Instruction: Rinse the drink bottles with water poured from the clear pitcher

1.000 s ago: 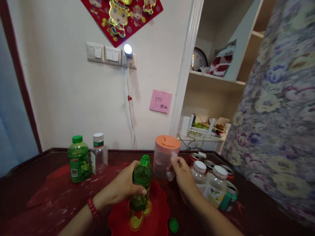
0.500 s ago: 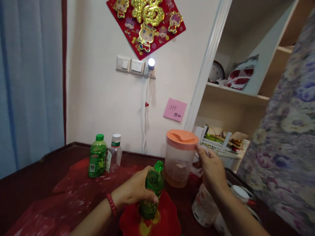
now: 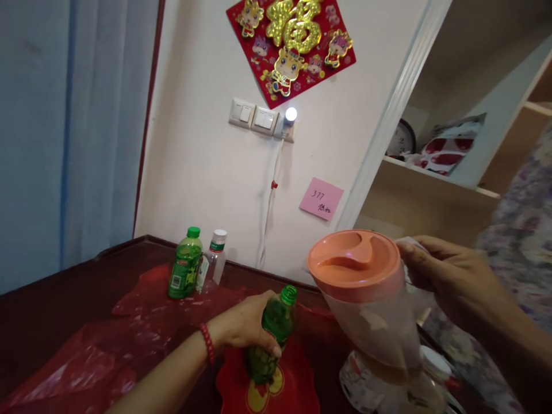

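**Left hand (image 3: 254,328) on the green bottle (image 3: 279,317), right hand (image 3: 440,264) on the jug (image 3: 371,322)**

The left hand is closed around the green bottle; its thumb lies across the near side, and the other fingers are mostly hidden. This bottle stands on the red plate (image 3: 298,376), and its mouth is uncapped. A red bead bracelet (image 3: 207,344) is on the left wrist.

The right hand is curled around the handle of the jug; how the fingertips close there I cannot tell well, because this part is blurred. The jug leans, its top toward the left and its bottom toward the right, and it carries an orange lid (image 3: 353,259). Some brownish liquid is visible low inside. The jug is to the right of the green bottle, and the two are apart. A patterned container (image 3: 357,379) is partly covered by the jug.

Farther back on the dark counter (image 3: 86,282), a green-capped bottle (image 3: 186,264) stands just beside a clear bottle (image 3: 218,264) with a white cap. In front of them lies a wrinkled red plastic sheet (image 3: 142,328). On the wall there are a pink note (image 3: 321,198) and a lit lamp (image 3: 291,114)
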The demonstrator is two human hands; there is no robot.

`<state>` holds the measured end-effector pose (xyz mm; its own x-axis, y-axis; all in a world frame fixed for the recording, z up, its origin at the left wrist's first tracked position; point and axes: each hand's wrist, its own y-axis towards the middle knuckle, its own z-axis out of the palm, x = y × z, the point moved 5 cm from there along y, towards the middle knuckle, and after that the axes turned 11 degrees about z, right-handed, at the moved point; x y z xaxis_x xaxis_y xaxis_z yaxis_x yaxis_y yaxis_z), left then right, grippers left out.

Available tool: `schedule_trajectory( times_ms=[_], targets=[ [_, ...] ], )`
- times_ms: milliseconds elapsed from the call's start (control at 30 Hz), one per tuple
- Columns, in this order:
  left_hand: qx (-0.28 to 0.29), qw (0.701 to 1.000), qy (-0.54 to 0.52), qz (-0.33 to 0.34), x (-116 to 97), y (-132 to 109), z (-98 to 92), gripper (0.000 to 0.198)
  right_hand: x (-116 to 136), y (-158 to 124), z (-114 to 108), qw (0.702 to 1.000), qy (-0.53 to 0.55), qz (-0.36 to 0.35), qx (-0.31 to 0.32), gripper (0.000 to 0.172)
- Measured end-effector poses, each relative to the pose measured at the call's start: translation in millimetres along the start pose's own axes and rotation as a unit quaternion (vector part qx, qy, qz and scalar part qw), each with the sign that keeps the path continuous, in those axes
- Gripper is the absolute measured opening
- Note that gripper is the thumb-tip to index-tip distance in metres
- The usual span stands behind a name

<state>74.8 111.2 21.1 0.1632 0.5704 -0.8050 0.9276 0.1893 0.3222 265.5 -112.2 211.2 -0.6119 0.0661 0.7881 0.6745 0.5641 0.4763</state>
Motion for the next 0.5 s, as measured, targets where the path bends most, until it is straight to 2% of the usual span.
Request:
schedule_trajectory(
  times_ms=[100,233,500],
  targets=[
    [0.010,1.000,-0.003,-0.003,2.4,-1.1,-2.0,0.076,-0.3,4.6,-0.3,0.999,-0.006,0.008,0.041,0.057],
    [0.010,1.000,0.016,-0.016,4.4,-2.1,-4.5,0.073,-0.4,12.5,-1.4,0.997,-0.034,0.014,0.061,0.055],
    [0.018,0.999,0.025,-0.016,0.2,-2.2,-4.3,0.073,29.2,14.9,16.6,0.991,-0.098,-0.006,0.092,0.052]
  ],
)
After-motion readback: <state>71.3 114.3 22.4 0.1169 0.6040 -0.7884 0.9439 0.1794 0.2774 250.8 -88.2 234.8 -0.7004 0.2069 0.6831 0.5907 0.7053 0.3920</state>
